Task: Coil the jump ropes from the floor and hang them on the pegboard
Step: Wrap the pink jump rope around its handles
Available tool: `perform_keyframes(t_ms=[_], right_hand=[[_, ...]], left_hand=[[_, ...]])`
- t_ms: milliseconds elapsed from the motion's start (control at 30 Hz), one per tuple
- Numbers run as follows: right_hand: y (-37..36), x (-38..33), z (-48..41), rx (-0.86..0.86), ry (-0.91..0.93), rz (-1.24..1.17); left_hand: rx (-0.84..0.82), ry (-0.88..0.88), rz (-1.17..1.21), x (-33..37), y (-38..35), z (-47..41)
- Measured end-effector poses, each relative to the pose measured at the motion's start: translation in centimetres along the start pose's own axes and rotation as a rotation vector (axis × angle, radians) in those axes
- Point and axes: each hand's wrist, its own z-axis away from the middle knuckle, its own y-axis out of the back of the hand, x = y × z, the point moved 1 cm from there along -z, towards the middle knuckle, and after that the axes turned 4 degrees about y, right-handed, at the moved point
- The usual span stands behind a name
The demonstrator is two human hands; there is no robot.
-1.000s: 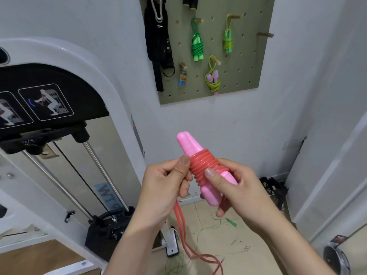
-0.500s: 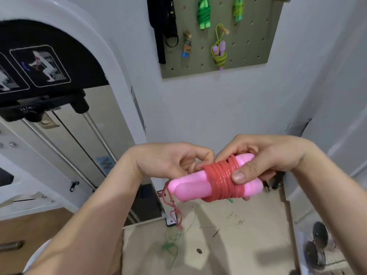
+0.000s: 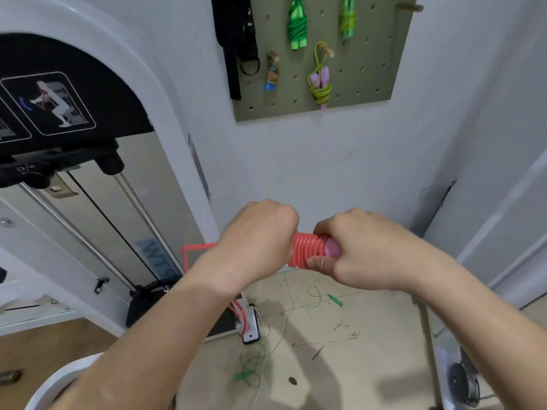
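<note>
L hand (image 3: 257, 238) fisted round pink jump rope (image 3: 307, 251) — R hand (image 3: 355, 255) clamps coiled end, knuckles up.

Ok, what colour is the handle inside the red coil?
Pink handle, seen best in the head view.

Both hands grip a pink jump rope (image 3: 307, 251) wound round its handles: left hand (image 3: 254, 244), right hand (image 3: 364, 255). Green pegboard (image 3: 381, 69) above.

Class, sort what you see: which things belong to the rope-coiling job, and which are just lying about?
Job: red rope, left hand, right hand, green rope on floor, pegboard.
Lying about: cable machine, black straps, weight plate.
</note>
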Motion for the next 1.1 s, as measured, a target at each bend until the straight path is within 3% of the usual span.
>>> perform_keyframes(t_ms=[133, 200, 300, 367, 533, 700, 867, 1000, 1100], right_hand=[[-2.3, 0.7, 0.6, 0.246, -0.059, -0.091], [-3.6, 0.9, 0.9, 0.36, -0.092, -0.117], [-5.0, 0.7, 1.1, 0.497, -0.157, -0.222], [-5.6, 0.5, 1.2, 0.548, -0.191, -0.291], [-6.1, 0.8, 1.3, 0.653, -0.256, -0.33], [-6.5, 0.8, 1.5, 0.573, -0.255, -0.029], [-6.4, 0.0, 1.4, 0.537, -0.257, 0.043], [-5.8, 0.6, 1.6, 0.544, -0.298, -0.219], [-5.8, 1.0, 1.9, 0.578, -0.347, -0.583]], left_hand=[[0.207, 0.131, 0.374, 0.3, -1.0, 0.9], [0.26, 0.237, 0.577, 0.9, -1.6, 1.3], [0.313, 0.448, 1.087, 1.5, -2.2, 1.5], [0.343, 0.544, 1.218, 1.5, -2.3, 1.4], [0.419, 0.535, 0.865, 1.6, -2.1, 2.2], [0.338, 0.384, 0.912, 2.0, -1.5, 2.7], [0.383, 0.147, 0.595, 2.6, -0.9, 2.6], [0.449, 0.164, 0.721, 2.2, -1.4, 3.0], [0.481, 0.327, 0.862, 2.3, -2.2, 3.4]])
